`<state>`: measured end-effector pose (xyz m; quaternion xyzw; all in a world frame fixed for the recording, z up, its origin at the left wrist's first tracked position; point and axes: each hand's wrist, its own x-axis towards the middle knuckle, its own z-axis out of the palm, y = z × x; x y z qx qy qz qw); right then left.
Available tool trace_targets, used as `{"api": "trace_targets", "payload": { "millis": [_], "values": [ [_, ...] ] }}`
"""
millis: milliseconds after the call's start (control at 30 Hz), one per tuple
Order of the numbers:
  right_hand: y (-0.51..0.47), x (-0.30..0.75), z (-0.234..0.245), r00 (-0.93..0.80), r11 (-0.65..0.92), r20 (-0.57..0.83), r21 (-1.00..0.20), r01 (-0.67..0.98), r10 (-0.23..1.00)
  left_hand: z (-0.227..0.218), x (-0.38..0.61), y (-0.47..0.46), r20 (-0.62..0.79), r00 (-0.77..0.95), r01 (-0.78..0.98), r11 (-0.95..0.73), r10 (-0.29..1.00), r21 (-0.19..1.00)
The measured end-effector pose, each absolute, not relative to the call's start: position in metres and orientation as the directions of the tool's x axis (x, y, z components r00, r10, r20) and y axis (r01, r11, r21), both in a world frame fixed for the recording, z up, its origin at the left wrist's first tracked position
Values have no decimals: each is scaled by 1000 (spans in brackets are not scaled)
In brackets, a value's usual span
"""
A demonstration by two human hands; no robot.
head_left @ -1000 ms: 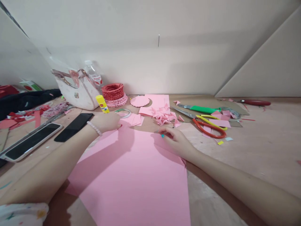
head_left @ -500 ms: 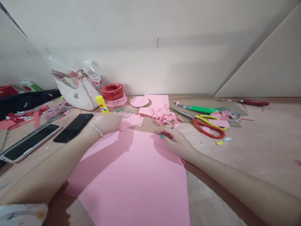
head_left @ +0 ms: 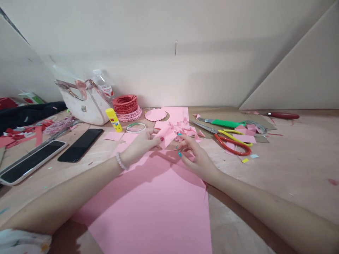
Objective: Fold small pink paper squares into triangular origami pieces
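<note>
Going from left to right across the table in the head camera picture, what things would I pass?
White phone → black phone → glue stick → tape roll → pink paper circle → pink paper triangles → orange scissors → red handle

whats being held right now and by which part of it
The left hand seems to hold a small pink paper piece by its lower left edge, at the fingertips. The right hand is beside it, apparently holding nothing.

A single head-worn camera is directed forward and downward, with no second view. The left hand [head_left: 140, 144] and right hand [head_left: 197, 158] are seen at close range, and the tabletop [head_left: 291, 158] is framed below the wall [head_left: 212, 70].
</note>
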<state>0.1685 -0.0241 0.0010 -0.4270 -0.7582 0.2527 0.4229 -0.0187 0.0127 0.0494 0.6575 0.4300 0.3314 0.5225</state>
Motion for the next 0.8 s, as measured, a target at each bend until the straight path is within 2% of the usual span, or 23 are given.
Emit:
{"api": "trace_targets", "payload": {
  "millis": [33,100,167,267,500,567,700,800],
  "values": [
    [-24,169,0,-314,545,447,-712,443,838,42,-13,7,-87,408,83,57,909,995],
    [-24,170,-1,-400,623,479,-632,461,781,30,-6,-2,-197,411,-124,269,890,955],
    [-23,171,-3,-461,678,499,-569,465,734,21,-4,-8,-195,487,-263,355,851,897],
    [-23,171,-3,-455,679,504,-552,484,734,16,-6,-9,-118,605,-346,394,787,852],
    [-27,170,4,-395,643,510,-556,526,764,18,-10,-5,-166,655,-352,492,737,796],
    [-27,170,5,-379,644,523,-573,507,764,18,-10,-5,-173,623,-336,462,762,821],
    [-24,172,5,-315,589,498,-686,426,808,17,-9,-4,-170,500,-246,327,849,912],
    [-18,174,2,-238,475,420,-840,263,876,15,-9,-3,-209,497,-30,258,842,966]
  ]
}}
